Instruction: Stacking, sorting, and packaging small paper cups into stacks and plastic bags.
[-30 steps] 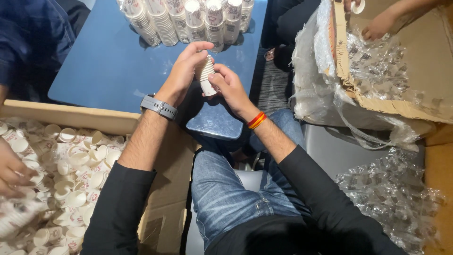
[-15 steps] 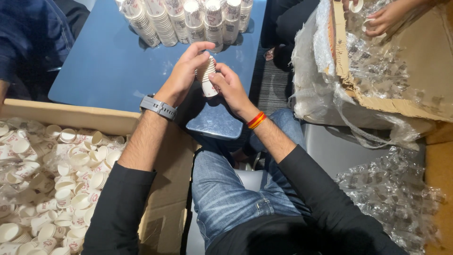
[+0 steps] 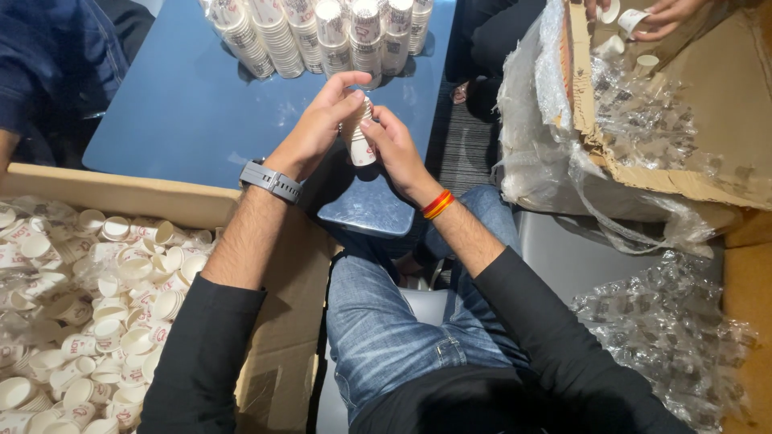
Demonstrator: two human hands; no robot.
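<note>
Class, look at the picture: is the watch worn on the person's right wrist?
No: the grey watch sits on the left wrist, while the right wrist carries red and orange bands.

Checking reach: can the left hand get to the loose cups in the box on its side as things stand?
Probably yes. The left hand is busy on the small cup stack shared with the right hand, but the cardboard box of loose cups lies open-topped beside that forearm, nothing covering it.

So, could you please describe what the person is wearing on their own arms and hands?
Both arms have black long sleeves pushed up toward the elbows. The left hand is bare, with a grey rectangular wristwatch on a grey strap at the wrist. The right hand is bare too, with red and orange thread bands around its wrist.
</note>
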